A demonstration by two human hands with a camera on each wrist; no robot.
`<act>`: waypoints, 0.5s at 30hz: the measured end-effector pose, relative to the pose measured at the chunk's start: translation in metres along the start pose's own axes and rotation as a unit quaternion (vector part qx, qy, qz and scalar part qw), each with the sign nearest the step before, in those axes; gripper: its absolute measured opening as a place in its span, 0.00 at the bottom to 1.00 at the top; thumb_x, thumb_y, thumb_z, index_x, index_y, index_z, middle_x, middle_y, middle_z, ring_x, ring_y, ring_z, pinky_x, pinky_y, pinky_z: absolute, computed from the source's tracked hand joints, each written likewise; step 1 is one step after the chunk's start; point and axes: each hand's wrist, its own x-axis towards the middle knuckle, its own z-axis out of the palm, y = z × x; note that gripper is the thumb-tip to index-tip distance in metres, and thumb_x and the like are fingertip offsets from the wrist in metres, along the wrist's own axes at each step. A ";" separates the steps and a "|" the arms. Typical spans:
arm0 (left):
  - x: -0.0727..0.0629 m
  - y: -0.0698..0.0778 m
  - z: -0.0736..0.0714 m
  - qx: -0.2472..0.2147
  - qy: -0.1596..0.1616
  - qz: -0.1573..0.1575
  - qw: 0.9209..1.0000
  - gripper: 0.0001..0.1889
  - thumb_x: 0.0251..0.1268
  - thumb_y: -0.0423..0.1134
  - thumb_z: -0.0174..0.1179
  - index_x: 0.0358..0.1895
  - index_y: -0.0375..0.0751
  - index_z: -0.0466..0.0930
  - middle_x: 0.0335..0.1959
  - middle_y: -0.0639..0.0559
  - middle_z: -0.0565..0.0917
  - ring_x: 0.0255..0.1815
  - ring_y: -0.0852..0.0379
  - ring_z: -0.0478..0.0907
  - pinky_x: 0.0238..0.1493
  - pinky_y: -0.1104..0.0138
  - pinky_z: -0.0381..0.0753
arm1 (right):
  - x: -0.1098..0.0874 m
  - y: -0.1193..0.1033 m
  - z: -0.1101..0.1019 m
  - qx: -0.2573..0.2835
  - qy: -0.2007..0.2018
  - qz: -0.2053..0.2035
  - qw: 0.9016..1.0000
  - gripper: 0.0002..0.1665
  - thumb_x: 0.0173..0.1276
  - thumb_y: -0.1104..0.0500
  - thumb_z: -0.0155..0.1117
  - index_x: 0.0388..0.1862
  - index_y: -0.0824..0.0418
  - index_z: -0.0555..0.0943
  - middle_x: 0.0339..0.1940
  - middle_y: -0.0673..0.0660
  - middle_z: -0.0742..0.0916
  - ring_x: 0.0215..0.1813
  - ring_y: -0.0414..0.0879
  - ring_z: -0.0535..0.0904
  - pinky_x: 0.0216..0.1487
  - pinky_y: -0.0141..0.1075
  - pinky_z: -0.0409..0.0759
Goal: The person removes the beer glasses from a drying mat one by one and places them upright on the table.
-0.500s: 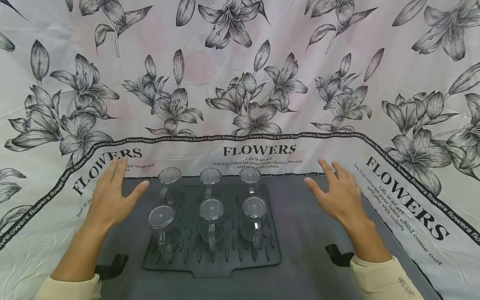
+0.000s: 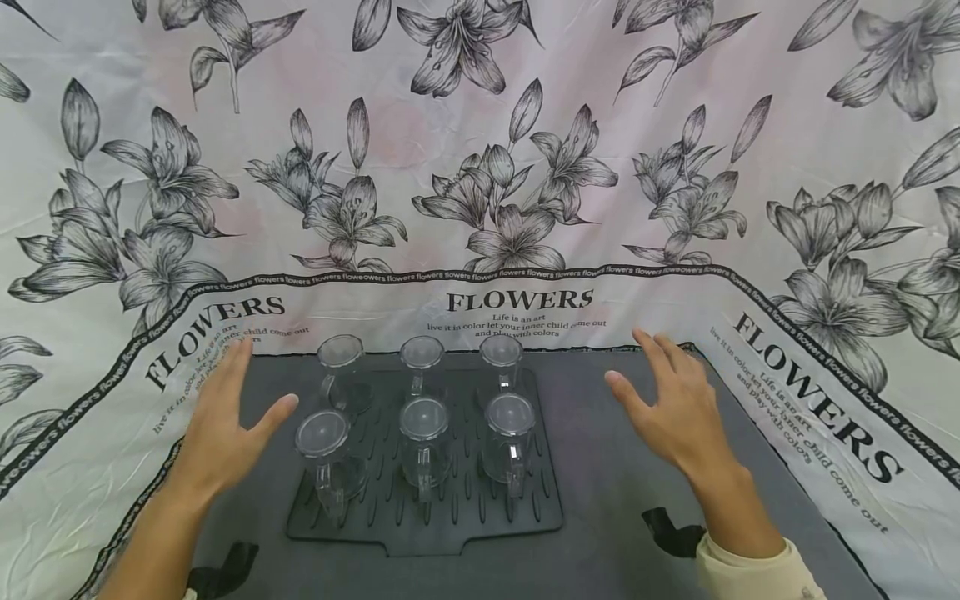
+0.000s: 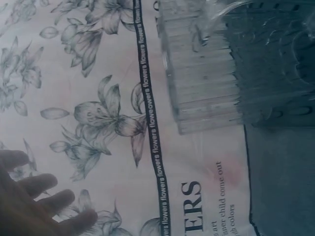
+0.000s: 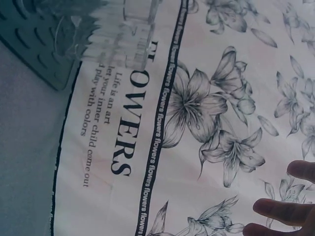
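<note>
Between my right hand (image 2: 678,408) and the six glass mugs (image 2: 424,418) I have a bare strip of tabletop (image 2: 592,475) to pass over; beside my left hand (image 2: 221,437) the way is narrower. Handles (image 2: 423,473) jut toward me from the front row, slim gaps part neighbouring mugs, and the flowered cloth (image 2: 645,308) walls off the far side.

Cloth-screened work corner, room type unclear, floral cloth (image 2: 480,125) behind, grey tabletop (image 2: 600,467)

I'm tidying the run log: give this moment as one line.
mugs: six, on mat | left hand: left of mat, holds nothing | right hand: right of mat, holds nothing
</note>
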 end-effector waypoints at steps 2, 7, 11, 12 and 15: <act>-0.005 -0.001 0.002 -0.011 -0.006 -0.004 1.000 0.46 0.67 0.50 0.59 0.79 0.53 0.38 0.78 0.45 0.41 0.75 0.37 0.37 0.65 0.34 0.35 | -0.003 -0.002 0.001 0.010 0.007 -0.003 1.000 0.39 0.71 0.41 0.56 0.76 0.52 0.60 0.71 0.66 0.66 0.67 0.72 0.57 0.52 0.76 0.53; -0.018 -0.004 0.007 -0.021 -0.014 -0.036 0.999 0.49 0.64 0.50 0.62 0.78 0.61 0.35 0.78 0.43 0.42 0.74 0.32 0.40 0.57 0.25 0.41 | -0.008 -0.005 0.001 0.031 0.031 -0.021 0.999 0.37 0.70 0.45 0.59 0.74 0.55 0.64 0.68 0.66 0.69 0.66 0.71 0.60 0.52 0.74 0.56; -0.027 -0.008 0.013 -0.033 -0.017 -0.052 0.998 0.51 0.61 0.51 0.65 0.78 0.63 0.35 0.78 0.42 0.44 0.73 0.29 0.43 0.54 0.24 0.46 | -0.013 -0.007 0.003 0.045 0.047 -0.033 0.997 0.35 0.69 0.47 0.60 0.72 0.56 0.66 0.66 0.66 0.71 0.65 0.70 0.62 0.54 0.71 0.59; -0.028 -0.009 0.014 -0.035 -0.019 -0.053 0.998 0.51 0.61 0.50 0.65 0.78 0.63 0.35 0.78 0.42 0.44 0.73 0.29 0.43 0.55 0.25 0.46 | -0.014 -0.008 0.004 0.048 0.050 -0.036 0.997 0.35 0.69 0.48 0.61 0.72 0.55 0.67 0.66 0.66 0.72 0.65 0.70 0.62 0.54 0.70 0.59; -0.035 -0.013 0.019 -0.038 -0.022 -0.059 0.997 0.53 0.60 0.50 0.67 0.78 0.61 0.36 0.77 0.39 0.45 0.72 0.28 0.45 0.55 0.25 0.48 | -0.017 -0.010 0.005 0.060 0.059 -0.039 0.996 0.34 0.69 0.49 0.61 0.71 0.55 0.68 0.65 0.65 0.73 0.65 0.68 0.63 0.56 0.68 0.61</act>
